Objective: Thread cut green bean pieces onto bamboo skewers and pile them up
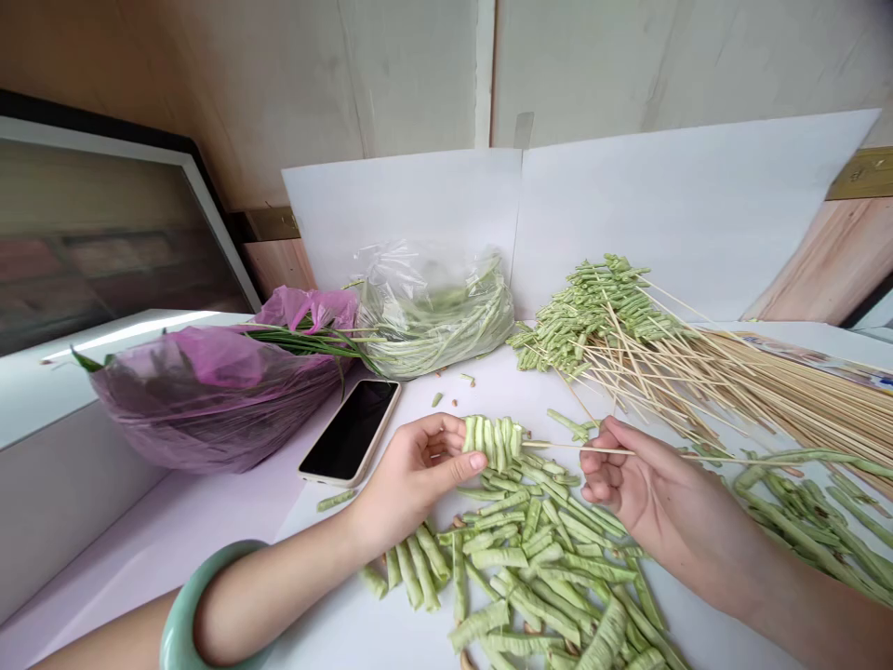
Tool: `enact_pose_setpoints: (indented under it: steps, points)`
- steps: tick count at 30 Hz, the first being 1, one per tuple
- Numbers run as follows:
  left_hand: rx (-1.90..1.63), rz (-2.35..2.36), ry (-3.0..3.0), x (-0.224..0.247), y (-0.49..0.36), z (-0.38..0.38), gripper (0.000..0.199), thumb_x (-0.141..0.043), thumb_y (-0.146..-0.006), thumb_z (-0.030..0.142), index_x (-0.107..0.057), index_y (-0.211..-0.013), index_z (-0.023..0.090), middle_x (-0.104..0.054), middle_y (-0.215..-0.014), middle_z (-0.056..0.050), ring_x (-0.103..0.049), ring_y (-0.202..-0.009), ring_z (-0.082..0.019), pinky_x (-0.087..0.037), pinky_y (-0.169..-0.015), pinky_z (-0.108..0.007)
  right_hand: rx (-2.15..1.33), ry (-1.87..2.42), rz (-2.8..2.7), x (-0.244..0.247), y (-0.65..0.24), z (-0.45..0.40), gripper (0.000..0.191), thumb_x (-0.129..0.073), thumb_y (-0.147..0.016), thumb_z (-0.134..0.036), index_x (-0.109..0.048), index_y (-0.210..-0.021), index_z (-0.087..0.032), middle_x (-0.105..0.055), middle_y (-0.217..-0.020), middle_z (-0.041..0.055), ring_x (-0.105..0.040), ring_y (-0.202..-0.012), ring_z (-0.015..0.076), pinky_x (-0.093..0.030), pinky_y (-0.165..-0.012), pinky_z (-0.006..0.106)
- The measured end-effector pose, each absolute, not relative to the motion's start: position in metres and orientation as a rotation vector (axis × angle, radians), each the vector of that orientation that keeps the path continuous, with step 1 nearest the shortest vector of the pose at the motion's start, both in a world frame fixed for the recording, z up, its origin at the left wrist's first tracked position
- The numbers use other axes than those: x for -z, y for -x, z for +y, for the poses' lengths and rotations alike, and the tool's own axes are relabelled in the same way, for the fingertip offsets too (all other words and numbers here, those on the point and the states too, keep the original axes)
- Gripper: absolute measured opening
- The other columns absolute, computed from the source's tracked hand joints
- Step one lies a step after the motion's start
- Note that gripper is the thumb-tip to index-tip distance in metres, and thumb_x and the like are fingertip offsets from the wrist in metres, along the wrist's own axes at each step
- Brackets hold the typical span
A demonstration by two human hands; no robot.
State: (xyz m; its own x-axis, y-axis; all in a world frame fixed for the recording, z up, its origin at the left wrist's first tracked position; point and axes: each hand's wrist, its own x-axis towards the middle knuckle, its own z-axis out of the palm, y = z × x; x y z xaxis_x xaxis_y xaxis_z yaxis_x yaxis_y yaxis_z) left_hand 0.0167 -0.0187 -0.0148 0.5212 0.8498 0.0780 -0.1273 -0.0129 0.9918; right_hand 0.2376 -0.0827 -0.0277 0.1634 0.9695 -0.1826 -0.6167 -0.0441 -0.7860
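Note:
My left hand (425, 475) is closed around a row of cut green bean pieces (497, 441), which sit side by side on a thin wooden skewer (558, 446). To the right, the skewer's bare length runs through my right hand (642, 484), whose thumb and fingers pinch it. Below both hands spreads a loose pile of cut bean pieces (537, 558) on the white table surface. A small group of beans lined up in a row (417, 568) lies beneath my left wrist, partly hidden by it.
Behind on the right are a stack of filled bean skewers (606, 302) and many bare skewers (802, 381). Long beans (823, 521) lie at right. A phone (353, 430), a purple bag (223, 391) of greens and a clear bag (433, 316) of long beans are at left and back.

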Motion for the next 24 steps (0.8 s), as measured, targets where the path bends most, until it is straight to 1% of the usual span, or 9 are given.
enact_pose_setpoints:
  steps: [4, 6, 9, 11, 13, 16, 19, 21, 24]
  points:
    - [-0.801, 0.677, -1.392, 0.015, -0.017, -0.019, 0.028, -0.073, -0.074, 0.038, -0.066, -0.071, 0.011, -0.063, -0.067, -0.003, -0.058, -0.065, -0.013, -0.047, -0.069, -0.025, -1.391, 0.897, -0.54, 0.029, -0.235, -0.082, 0.026, -0.089, -0.061, -0.031, -0.067, -0.065, -0.018, -0.06, -0.062, 0.0, -0.059, -0.057, 0.0136, -0.053, -0.049, 0.019]
    - [-0.81, 0.678, -1.378, 0.016, -0.017, -0.02, 0.027, -0.073, -0.074, 0.037, -0.067, -0.069, 0.011, -0.064, -0.065, -0.003, -0.058, -0.065, -0.013, -0.047, -0.068, -0.025, -1.405, 0.898, -0.559, 0.028, -0.234, -0.082, 0.026, -0.088, -0.062, -0.032, -0.067, -0.065, -0.018, -0.061, -0.062, 0.0008, -0.059, -0.057, 0.0141, -0.053, -0.049, 0.02]
    - [-0.835, 0.659, -1.329, 0.016, -0.016, -0.019, 0.024, -0.072, -0.076, 0.033, -0.067, -0.069, 0.011, -0.064, -0.065, -0.003, -0.058, -0.063, -0.013, -0.047, -0.068, -0.025, -1.371, 0.912, -0.665, 0.021, -0.24, -0.08, 0.028, -0.086, -0.064, -0.039, -0.069, -0.067, -0.017, -0.063, -0.062, 0.0033, -0.059, -0.055, 0.0153, -0.053, -0.048, 0.023]
    - [-0.873, 0.639, -1.301, 0.016, -0.016, -0.019, 0.023, -0.07, -0.078, 0.031, -0.066, -0.068, 0.012, -0.064, -0.065, -0.003, -0.058, -0.063, -0.013, -0.048, -0.069, -0.025, -1.246, 0.938, -0.809, 0.012, -0.25, -0.078, 0.03, -0.083, -0.067, -0.044, -0.069, -0.066, -0.017, -0.063, -0.06, 0.0044, -0.058, -0.052, 0.0152, -0.053, -0.046, 0.023]
    - [-0.925, 0.629, -1.273, 0.016, -0.015, -0.018, 0.022, -0.069, -0.079, 0.03, -0.065, -0.067, 0.012, -0.064, -0.066, -0.003, -0.059, -0.064, -0.013, -0.047, -0.069, -0.025, -1.094, 0.951, -0.9, 0.003, -0.264, -0.075, 0.03, -0.083, -0.067, -0.046, -0.069, -0.066, -0.019, -0.063, -0.059, 0.0031, -0.057, -0.05, 0.014, -0.053, -0.046, 0.023]
    - [-1.006, 0.619, -1.194, 0.017, -0.014, -0.016, 0.02, -0.069, -0.079, 0.029, -0.064, -0.069, 0.013, -0.063, -0.067, -0.002, -0.059, -0.066, -0.012, -0.047, -0.069, -0.023, -0.947, 0.937, -0.91, -0.009, -0.286, -0.069, 0.026, -0.084, -0.066, -0.045, -0.069, -0.067, -0.023, -0.061, -0.059, -0.0014, -0.056, -0.051, 0.0109, -0.053, -0.049, 0.018]
    - [-1.09, 0.612, -1.123, 0.019, -0.015, -0.013, 0.019, -0.069, -0.08, 0.028, -0.063, -0.069, 0.013, -0.06, -0.066, 0.0, -0.058, -0.066, -0.011, -0.047, -0.068, -0.022, -0.839, 0.944, -0.947, -0.017, -0.302, -0.066, 0.022, -0.085, -0.067, -0.04, -0.071, -0.07, -0.024, -0.061, -0.06, -0.0015, -0.057, -0.053, 0.0099, -0.053, -0.052, 0.015]
    - [-1.144, 0.629, -1.097, 0.02, -0.015, -0.011, 0.019, -0.068, -0.08, 0.028, -0.063, -0.07, 0.013, -0.058, -0.067, 0.0, -0.057, -0.066, -0.01, -0.047, -0.067, -0.021, -0.706, 1.012, -1.146, -0.022, -0.31, -0.067, 0.019, -0.083, -0.069, -0.039, -0.072, -0.071, -0.024, -0.064, -0.061, 0.0004, -0.06, -0.052, 0.0118, -0.053, -0.05, 0.016]
    - [-1.219, 0.667, -1.037, 0.021, -0.015, -0.009, 0.018, -0.07, -0.079, 0.029, -0.063, -0.073, 0.014, -0.054, -0.07, 0.001, -0.056, -0.066, -0.01, -0.047, -0.064, -0.021, -0.336, 1.184, -1.697, -0.023, -0.317, -0.071, 0.019, -0.07, -0.081, -0.042, -0.071, -0.073, -0.025, -0.064, -0.055, 0.0006, -0.06, -0.045, 0.0141, -0.048, -0.04, 0.019]
